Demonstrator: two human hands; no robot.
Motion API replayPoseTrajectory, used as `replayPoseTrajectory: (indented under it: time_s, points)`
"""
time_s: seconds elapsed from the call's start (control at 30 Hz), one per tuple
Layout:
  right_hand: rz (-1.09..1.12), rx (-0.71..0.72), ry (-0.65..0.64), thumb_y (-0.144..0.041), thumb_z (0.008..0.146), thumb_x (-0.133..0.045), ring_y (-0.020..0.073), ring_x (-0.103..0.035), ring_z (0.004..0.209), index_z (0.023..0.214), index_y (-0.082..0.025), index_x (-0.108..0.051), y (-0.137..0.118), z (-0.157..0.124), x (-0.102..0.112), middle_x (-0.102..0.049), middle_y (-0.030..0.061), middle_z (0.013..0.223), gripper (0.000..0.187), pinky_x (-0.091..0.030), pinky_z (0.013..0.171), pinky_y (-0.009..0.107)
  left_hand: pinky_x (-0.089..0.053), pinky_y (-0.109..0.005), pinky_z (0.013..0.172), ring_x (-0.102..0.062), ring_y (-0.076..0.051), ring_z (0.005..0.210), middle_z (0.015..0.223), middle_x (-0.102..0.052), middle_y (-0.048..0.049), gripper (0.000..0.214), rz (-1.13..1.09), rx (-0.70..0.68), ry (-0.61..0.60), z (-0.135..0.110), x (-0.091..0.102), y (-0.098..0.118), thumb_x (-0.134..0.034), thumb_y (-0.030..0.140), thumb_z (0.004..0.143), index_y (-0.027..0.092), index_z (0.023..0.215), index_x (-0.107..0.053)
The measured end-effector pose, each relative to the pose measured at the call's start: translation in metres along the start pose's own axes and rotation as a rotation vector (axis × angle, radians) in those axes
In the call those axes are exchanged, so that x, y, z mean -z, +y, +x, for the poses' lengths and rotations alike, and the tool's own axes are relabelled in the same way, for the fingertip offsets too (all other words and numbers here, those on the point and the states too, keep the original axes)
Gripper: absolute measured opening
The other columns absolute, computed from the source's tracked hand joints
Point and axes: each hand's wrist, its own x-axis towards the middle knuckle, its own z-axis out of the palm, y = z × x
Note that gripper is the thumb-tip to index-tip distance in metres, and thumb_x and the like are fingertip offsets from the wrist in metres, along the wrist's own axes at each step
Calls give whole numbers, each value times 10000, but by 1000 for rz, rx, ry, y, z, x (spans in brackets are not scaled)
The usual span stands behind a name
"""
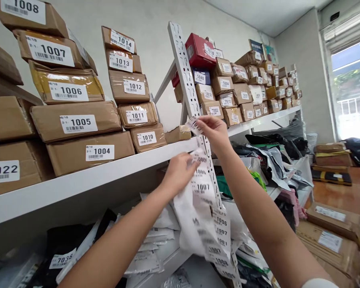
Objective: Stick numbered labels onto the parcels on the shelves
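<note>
At the perforated shelf upright (184,72), the right hand (215,130) pinches a slanting number label (193,124) above the hanging label strip (203,187) the left hand (177,172) grips.

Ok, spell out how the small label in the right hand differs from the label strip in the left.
The label is short; the strip is long, with many numbers. The right hand pinches the label up high; the strip hangs, curling, below the left hand. Both are white with black print.
</note>
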Motion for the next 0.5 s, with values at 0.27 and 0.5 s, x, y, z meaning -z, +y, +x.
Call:
replayPoseTrajectory:
  time_s: [0.27, 0.5]
  points:
    - [-267, -68, -224, -414, 747, -714, 127, -544, 642, 850, -176, -715, 14, 20, -5, -648, 32, 744, 260, -449, 565, 263, -331, -247, 635, -461, -121, 684, 717, -464, 21, 349, -166, -36, 0, -51, -4, 6, -539, 292, 895, 179, 595, -402]
    - [-682, 223, -225, -280, 822, -623, 143, -511, 649, 878, -186, -684, 23, 18, -17, -566, 11, 718, 125, -428, 661, 290, -342, -240, 648, -477, -118, 710, 756, -502, 19, 282, -176, -20, -7, -64, 9, -2, -530, 286, 910, 177, 654, -490]
